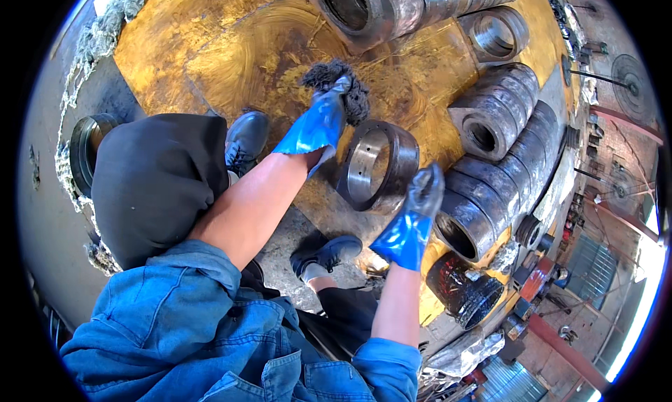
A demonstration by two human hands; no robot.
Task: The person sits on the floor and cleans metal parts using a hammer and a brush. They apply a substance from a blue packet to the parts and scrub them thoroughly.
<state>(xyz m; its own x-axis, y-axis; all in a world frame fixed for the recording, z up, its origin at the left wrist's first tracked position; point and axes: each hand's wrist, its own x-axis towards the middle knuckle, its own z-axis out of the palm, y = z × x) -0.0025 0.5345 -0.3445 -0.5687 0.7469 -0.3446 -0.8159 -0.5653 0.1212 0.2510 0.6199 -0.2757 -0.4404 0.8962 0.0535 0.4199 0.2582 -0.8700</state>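
My left hand (323,119), in a blue rubber glove, is closed round a dark, fluffy wad of rag (358,99) above the oily yellow floor plate. Just below and right of the wad, a wide steel ring (404,165) with small holes in its inner wall stands on edge. My right hand (420,200), gloved in blue with dark-stained fingers, is at the ring's right side. Its fingers are stretched out and held together; whether they touch the ring I cannot tell.
Rows of thick steel rings (483,192) lie at the right and far side, with a single ring (498,34) near them. A black-and-red stained cylinder (462,290) stands at the lower right. Another ring (85,150) sits at the left. My shoes (329,255) are close by.
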